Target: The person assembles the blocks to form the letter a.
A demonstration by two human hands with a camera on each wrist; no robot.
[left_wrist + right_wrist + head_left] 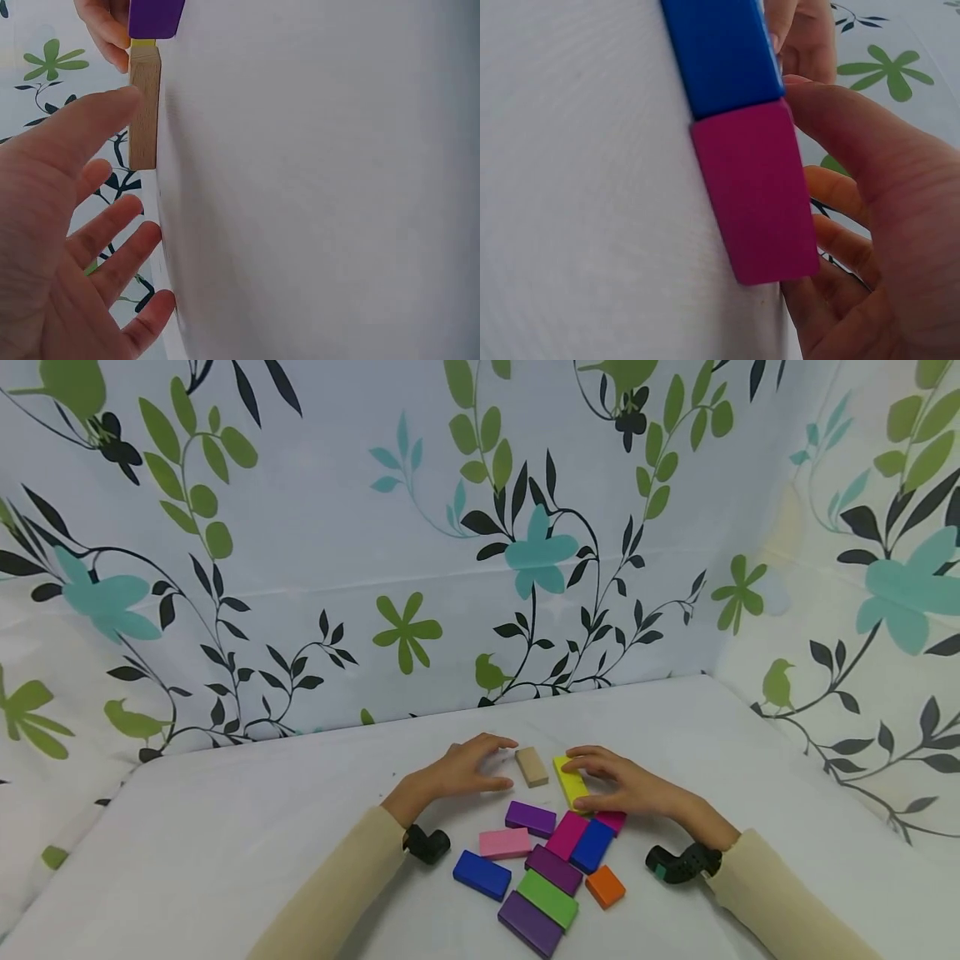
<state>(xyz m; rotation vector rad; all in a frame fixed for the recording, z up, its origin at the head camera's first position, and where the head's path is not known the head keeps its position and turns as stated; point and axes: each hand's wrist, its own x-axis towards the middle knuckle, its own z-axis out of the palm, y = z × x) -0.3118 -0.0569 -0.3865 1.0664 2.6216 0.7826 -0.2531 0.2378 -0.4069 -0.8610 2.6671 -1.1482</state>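
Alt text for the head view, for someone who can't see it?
A person's right hand grips a yellow block on a white table; the left hand is beside a tan block. More coloured blocks lie nearer the camera.

You get soft, even light in the head view, a little dim, and the leaves on the cloth wall (315, 560) look sharp. A faint shadow sits beside your left sleeve (330, 893). In both wrist views the white table (225, 843) looks gray and fuzzy. In the left one, a soft shadow runs next to the wooden block (145, 112).
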